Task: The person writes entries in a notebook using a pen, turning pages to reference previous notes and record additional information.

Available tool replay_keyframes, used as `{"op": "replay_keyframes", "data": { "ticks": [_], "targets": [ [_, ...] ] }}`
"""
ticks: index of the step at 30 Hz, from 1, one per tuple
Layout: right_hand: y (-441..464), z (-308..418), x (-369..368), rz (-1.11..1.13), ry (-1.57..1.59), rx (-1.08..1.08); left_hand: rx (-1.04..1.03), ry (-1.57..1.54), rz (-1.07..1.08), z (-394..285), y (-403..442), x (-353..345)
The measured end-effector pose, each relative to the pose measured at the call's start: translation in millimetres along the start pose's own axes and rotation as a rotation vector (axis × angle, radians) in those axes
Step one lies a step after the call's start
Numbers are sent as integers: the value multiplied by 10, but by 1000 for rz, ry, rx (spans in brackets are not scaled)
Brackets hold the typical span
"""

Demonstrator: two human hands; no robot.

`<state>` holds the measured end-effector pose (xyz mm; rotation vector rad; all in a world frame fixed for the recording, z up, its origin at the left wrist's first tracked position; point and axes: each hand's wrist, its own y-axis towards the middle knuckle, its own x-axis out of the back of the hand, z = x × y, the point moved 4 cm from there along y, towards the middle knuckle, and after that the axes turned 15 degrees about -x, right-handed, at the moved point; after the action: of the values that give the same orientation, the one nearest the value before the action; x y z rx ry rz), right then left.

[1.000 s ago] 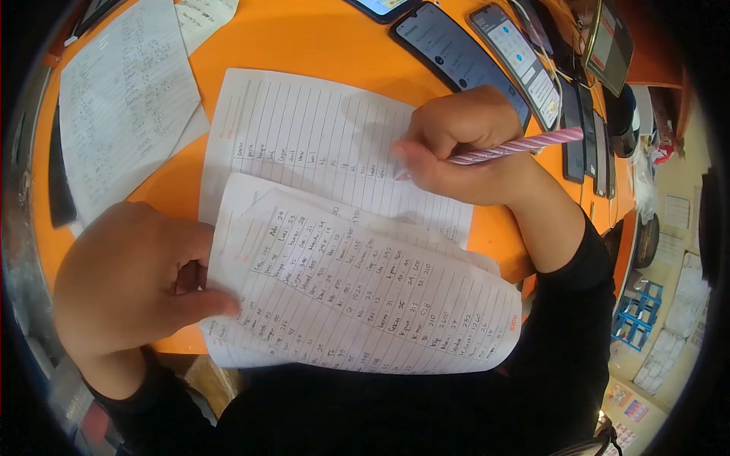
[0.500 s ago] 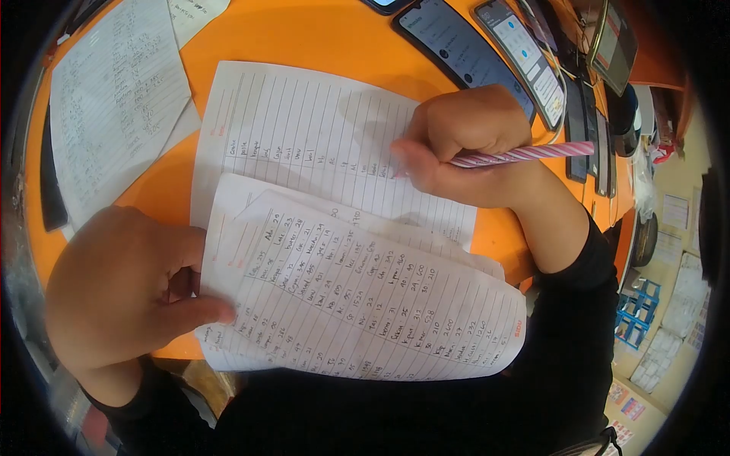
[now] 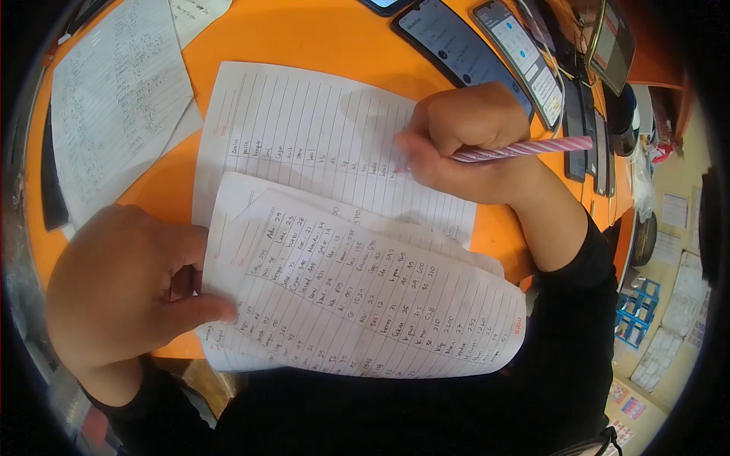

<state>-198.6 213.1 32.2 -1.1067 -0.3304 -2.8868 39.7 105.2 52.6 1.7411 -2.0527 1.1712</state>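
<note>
My right hand (image 3: 471,144) is closed around a pink-and-white striped pen (image 3: 547,147), its tip at the written column on a lined sheet (image 3: 304,99). Short handwritten words run across that sheet. My left hand (image 3: 137,281) pinches the left edge of another lined page (image 3: 365,296), thumb on top and fingers underneath. This page overlaps the lower part of the first sheet and is covered with handwritten words and numbers. Its near edge curls over in front of my body.
The orange table (image 3: 289,38) carries handwritten loose papers (image 3: 122,99) at the left. A dark-framed phone (image 3: 456,45) and a second lit phone (image 3: 525,57) lie beyond my right hand, with more devices and cables at the right. A blue rack (image 3: 637,311) stands farther right.
The papers have shifted very slightly. My right hand and the pen stay at nearly the same spot, and my left hand keeps its hold on the page.
</note>
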Motion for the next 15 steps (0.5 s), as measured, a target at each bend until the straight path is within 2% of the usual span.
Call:
{"op": "replay_keyframes", "data": {
  "ticks": [7, 10, 15],
  "targets": [
    [1, -3, 2, -11, -7, -36, 7, -13, 13, -5, 20, 14],
    [-3, -27, -25, -50, 153, -77, 6, 0, 11, -12, 19, 14],
    [-8, -9, -3, -78, 125, -69, 5, 2, 12, 6, 10, 8]
  ]
}}
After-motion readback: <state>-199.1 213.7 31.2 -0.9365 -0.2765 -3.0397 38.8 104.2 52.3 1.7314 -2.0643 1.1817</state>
